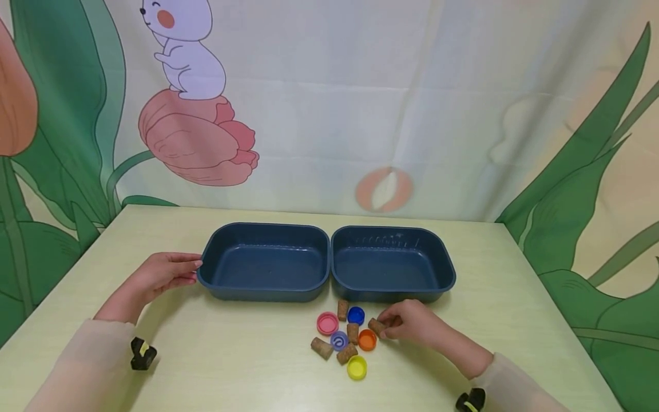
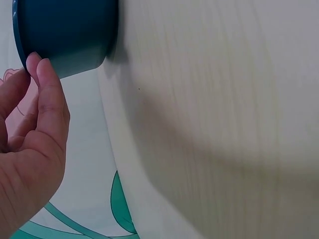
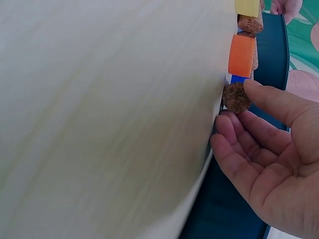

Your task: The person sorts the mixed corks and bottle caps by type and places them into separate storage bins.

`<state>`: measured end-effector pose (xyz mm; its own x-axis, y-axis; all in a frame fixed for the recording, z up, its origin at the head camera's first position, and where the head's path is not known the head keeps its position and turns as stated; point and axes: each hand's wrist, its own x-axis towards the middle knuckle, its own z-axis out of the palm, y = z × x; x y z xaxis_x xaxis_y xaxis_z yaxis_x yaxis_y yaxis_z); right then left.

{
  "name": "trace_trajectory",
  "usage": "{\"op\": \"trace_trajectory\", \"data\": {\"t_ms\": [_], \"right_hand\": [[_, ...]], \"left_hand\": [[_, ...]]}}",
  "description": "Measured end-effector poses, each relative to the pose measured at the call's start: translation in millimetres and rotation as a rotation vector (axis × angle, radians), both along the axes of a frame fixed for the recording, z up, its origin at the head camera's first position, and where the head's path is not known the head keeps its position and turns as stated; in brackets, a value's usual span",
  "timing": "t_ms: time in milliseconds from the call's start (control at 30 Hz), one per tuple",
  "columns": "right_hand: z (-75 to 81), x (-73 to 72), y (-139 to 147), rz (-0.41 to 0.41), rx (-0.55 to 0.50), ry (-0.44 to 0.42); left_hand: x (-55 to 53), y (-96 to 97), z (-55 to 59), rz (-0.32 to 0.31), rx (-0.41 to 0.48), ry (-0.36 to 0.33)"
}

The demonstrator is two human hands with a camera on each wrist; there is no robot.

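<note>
Two dark blue trays sit side by side, a left tray point(image 1: 262, 294) and a right tray point(image 1: 393, 293). My left hand point(image 1: 167, 273) reaches to the outer end of the left tray, its fairly straight fingertips point(image 2: 46, 67) touching the wall just by the rim. Below the right tray, my right hand point(image 1: 412, 322) pinches a cork stopper point(image 1: 377, 327) between thumb and fingers; the cork's round end point(image 3: 237, 97) faces the right wrist camera. Close beside it lie an orange cap point(image 1: 367, 340) and a blue cap point(image 1: 356, 316).
More corks point(image 1: 321, 348) lie loosely grouped in front of the trays. Among them are a pink cap point(image 1: 327, 324), a purple cap point(image 1: 339, 341) and a yellow cap point(image 1: 357, 368). A printed curtain point(image 1: 319, 114) hangs behind the pale table point(image 1: 231, 366).
</note>
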<state>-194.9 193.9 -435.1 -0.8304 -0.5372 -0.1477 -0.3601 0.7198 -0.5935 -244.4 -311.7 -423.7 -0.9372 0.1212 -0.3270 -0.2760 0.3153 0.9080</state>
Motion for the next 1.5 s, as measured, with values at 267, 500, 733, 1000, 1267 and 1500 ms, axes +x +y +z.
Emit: {"op": "trace_trajectory", "data": {"t_ms": [267, 500, 733, 1000, 1267, 1500], "right_hand": [[1.2, -0.5, -0.9, -0.013, 0.004, -0.016], [2.3, -0.8, -2.0, -0.020, 0.005, -0.025], [3.6, -0.6, -2.4, -0.013, -0.011, -0.024], [5.6, -1.0, -1.3, -0.002, -0.020, -0.008], [17.2, 1.7, -1.5, 0.002, -0.016, -0.004], [25.7, 2.3, -4.6, 0.025, -0.029, -0.001]], "left_hand": [[0.3, -0.1, 1.4, 0.006, 0.001, -0.015], [-0.4, -1.8, 2.2, 0.005, 0.000, -0.034], [-0.5, -1.8, 2.7, -0.010, 0.012, -0.035], [-2.2, -1.3, 3.1, -0.017, 0.019, -0.036], [-2.7, -0.2, 4.4, -0.028, 0.018, -0.033], [-2.7, 0.2, 5.7, -0.034, 0.019, -0.036]]}}
